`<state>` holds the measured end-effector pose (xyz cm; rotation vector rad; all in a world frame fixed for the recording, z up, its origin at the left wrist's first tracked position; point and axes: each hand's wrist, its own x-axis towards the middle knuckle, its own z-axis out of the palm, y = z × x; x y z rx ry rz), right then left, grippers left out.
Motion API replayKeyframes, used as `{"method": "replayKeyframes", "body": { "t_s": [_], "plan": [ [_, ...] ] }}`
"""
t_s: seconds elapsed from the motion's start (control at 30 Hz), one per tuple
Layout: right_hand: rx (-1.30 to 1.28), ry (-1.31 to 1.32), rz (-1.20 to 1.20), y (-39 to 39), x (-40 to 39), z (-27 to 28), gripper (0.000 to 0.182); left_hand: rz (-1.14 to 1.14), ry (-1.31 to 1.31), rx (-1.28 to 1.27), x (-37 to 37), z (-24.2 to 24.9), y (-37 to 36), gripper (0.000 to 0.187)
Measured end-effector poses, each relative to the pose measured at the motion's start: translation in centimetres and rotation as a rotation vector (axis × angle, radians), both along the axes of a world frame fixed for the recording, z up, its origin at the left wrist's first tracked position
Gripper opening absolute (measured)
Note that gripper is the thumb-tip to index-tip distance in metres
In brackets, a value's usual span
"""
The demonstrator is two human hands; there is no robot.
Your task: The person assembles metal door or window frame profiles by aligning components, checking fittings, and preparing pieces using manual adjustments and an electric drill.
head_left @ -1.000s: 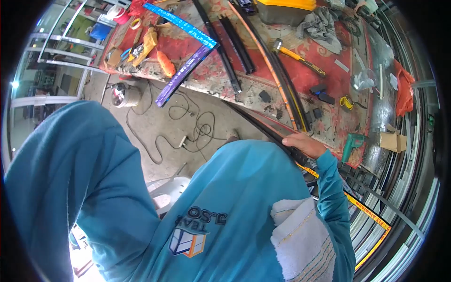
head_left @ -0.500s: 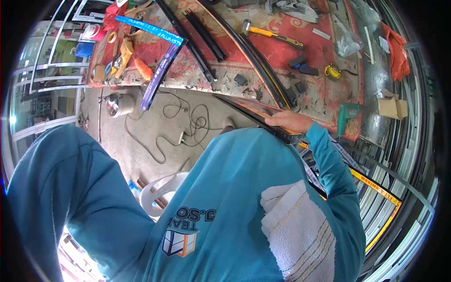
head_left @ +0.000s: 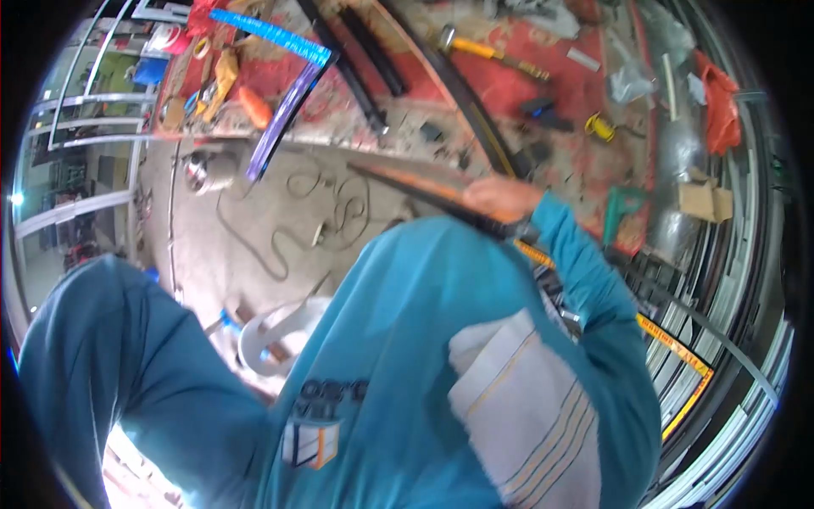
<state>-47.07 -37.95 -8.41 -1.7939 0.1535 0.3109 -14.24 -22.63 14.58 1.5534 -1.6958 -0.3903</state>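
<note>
My right hand point(head_left: 504, 198) is closed around a long black profile point(head_left: 424, 198) with an orange strip along one side. The profile slants across my lap, and its far end points up and left beyond the bench edge. The end nearest my sleeve is partly covered by the hand. My left hand is out of sight. To the right of my right hand lies a green power tool point(head_left: 621, 212), at the bench's near edge.
The red cloth-covered bench point(head_left: 407, 119) holds a hammer point(head_left: 487, 51), a tape measure point(head_left: 600, 126), black profiles point(head_left: 373, 51) and a taped blue-purple frame corner point(head_left: 288, 110). On the floor are a coiled cable point(head_left: 280, 254), a can point(head_left: 208, 172) and a white plastic chair point(head_left: 254, 343).
My right hand and the black profile have shifted slightly left and up in view. The view itself has also moved a little and is blurred.
</note>
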Motion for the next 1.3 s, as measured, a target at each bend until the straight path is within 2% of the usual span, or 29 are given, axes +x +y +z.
{"method": "replayKeyframes", "body": {
  "t_s": [0.03,0.13,0.17,0.2,0.27,0.3,0.33,0.4,0.43,0.47,0.53,0.6,0.63,0.67,0.7,0.73,0.77,0.87,0.93,0.97,1.0,1.03,1.07,1.13,1.2,1.23,1.27,1.3],
  "plan": [
    [-0.015,0.138,-0.051,-0.3,1.0,2.7,0.044,0.003,0.013,0.036,-0.1,0.2,1.1,0.062],
    [-0.186,-0.066,-0.089,0.2,1.4,2.9,0.047,0.017,0.022,0.023,0.1,0.4,1.1,0.064],
    [0.093,0.163,-0.169,0.1,2.0,4.1,0.047,0.027,0.048,0.005,-0.5,-0.1,0.8,0.065],
    [0.273,0.177,-0.237,0.2,2.2,3.3,0.045,0.020,0.059,0.005,-0.7,-0.1,0.5,0.066],
    [0.033,0.021,-0.151,-0.2,2.4,3.3,0.045,-0.010,0.083,0.052,-0.8,0.2,1.1,0.067],
    [0.321,0.221,-0.209,-0.2,2.8,3.3,0.047,-0.021,0.100,0.073,-1.1,0.3,1.3,0.068],
    [0.308,0.233,-0.211,-0.5,2.7,3.6,0.047,-0.029,0.125,0.067,-1.5,0.1,1.0,0.069],
    [0.435,0.203,-0.246,-0.4,3.1,4.1,0.048,-0.041,0.172,0.057,-2.4,-0.3,0.4,0.071],
    [0.600,0.264,-0.331,0.0,3.4,5.0,0.043,-0.051,0.185,0.058,-2.6,-0.4,0.2,0.071],
    [0.604,0.262,-0.333,0.3,3.8,4.7,0.043,-0.064,0.194,0.068,-2.9,-0.4,0.3,0.072],
    [1.044,0.355,-0.365,1.0,4.5,3.9,0.035,-0.103,0.210,0.093,-3.1,-0.2,-0.5,0.074],
    [1.145,0.349,-0.449,3.2,5.7,6.2,0.033,-0.166,0.240,0.103,-4.2,0.0,-2.7,0.075],
    [1.245,0.350,-0.511,3.9,6.3,7.0,0.030,-0.175,0.153,0.334,-3.5,-4.4,-2.0,0.082],
    [1.243,0.344,-0.536,4.0,6.7,6.5,0.030,-0.105,0.361,0.417,-3.3,-9.8,0.2,0.090],
    [1.262,0.318,-0.483,4.1,7.0,5.5,0.031,-0.127,0.443,0.417,-3.3,-14.2,2.1,0.096],
    [1.284,0.298,-0.425,4.2,7.2,4.8,0.032,-0.142,0.528,0.422,-3.6,-16.7,3.3,0.103],
    [1.287,0.310,-0.436,4.2,7.5,4.9,0.032,-0.146,0.542,0.427,-4.6,-17.2,3.9,0.103],
    [1.398,0.397,-0.486,4.5,9.1,6.4,0.032,0.031,0.704,0.334,-8.0,-18.1,5.1,0.104],
    [1.241,0.406,-0.399,4.9,10.1,7.7,0.037,0.222,0.626,0.140,-8.6,-18.5,4.2,0.084],
    [1.243,0.421,-0.381,4.6,10.4,7.5,0.037,0.277,0.777,0.164,-8.1,-18.2,4.2,0.061],
    [1.117,0.407,-0.346,3.7,10.5,7.1,0.036,0.347,0.762,0.091,-7.6,-18.8,4.3,0.047],
    [0.991,0.391,-0.310,2.8,10.6,6.7,0.040,0.349,0.717,0.007,-6.7,-19.1,4.1,0.041],
    [0.989,0.401,-0.292,2.1,10.7,6.0,0.040,0.350,0.669,-0.077,-6.0,-19.3,4.0,0.035],
    [0.494,0.361,-0.443,0.9,10.7,3.2,0.045,0.408,0.677,-0.067,-5.5,-17.8,4.3,0.042],
    [0.159,0.283,-0.552,-0.6,10.4,-2.1,0.052,0.375,0.847,-0.089,-4.8,-17.8,5.3,0.063],
    [0.164,0.284,-0.537,-0.9,10.6,-5.7,0.052,0.429,0.839,-0.041,-4.8,-17.4,5.5,0.079],
    [-0.287,0.172,-0.690,-1.1,10.9,-9.5,0.055,0.443,0.836,-0.042,-4.9,-17.4,5.9,0.079],
    [-0.744,0.041,-0.821,-1.2,11.5,-9.8,0.060,0.449,0.882,-0.049,-5.0,-17.5,6.2,0.079]
  ]
}}
